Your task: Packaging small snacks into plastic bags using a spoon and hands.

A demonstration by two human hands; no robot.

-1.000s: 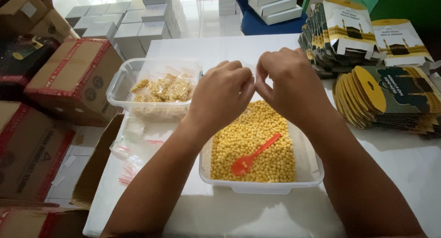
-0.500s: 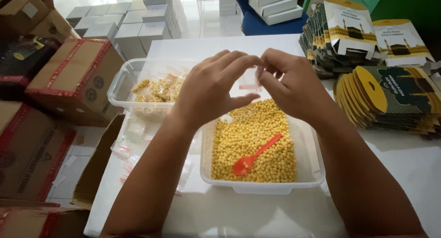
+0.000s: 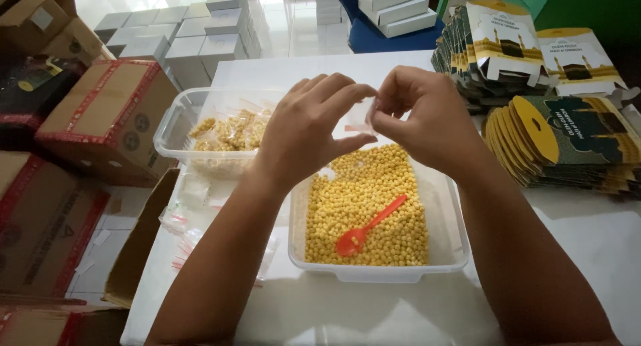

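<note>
Nearest stood a clear rectangular plastic tub (image 3: 446, 206) of small yellow round pellets (image 3: 367, 206), an orange plastic spoon (image 3: 370, 224) lying on them. Above it, the left hand (image 3: 307, 129) and right hand (image 3: 427, 119) each pinched a small clear plastic pouch (image 3: 364, 116) between thumb and fingertips, apparently opening its mouth; filling would call for the spoon. Beyond sat a second clear tub (image 3: 175, 122) of filled packets

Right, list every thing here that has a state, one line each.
small clear bag: pinched between both hands, above the tub
left hand: gripping the bag
right hand: gripping the bag
front tub: open, holding yellow pellets
orange spoon: lying on the pellets
rear tub: open, holding filled bags
</note>
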